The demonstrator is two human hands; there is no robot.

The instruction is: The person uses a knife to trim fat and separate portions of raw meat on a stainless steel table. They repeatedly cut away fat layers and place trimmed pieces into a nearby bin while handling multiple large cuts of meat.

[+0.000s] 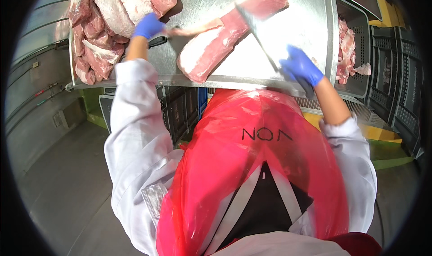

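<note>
A long pork loin (204, 58), pink with white fat, lies slanted across the metal table. My left hand (149, 26), in a blue glove, is closed on the end of a pale strip of fat (195, 30). That strip stretches from my fingers to the middle of the loin. In my right hand (300, 66), also gloved in blue, is a knife; its long blade (257, 36) points away to the upper left and crosses over the loin's far part. Its handle is mostly hidden by my fingers. A black handle (157, 41) lies just below my left hand.
Several large meat pieces (102, 44) are heaped on the table's left end. Beyond the raised right edge, a grey crate (360, 82) holds pale trimmings (345, 49). Dark crates (387, 71) stand farther right. The table's near rim (252, 81) runs along my red apron.
</note>
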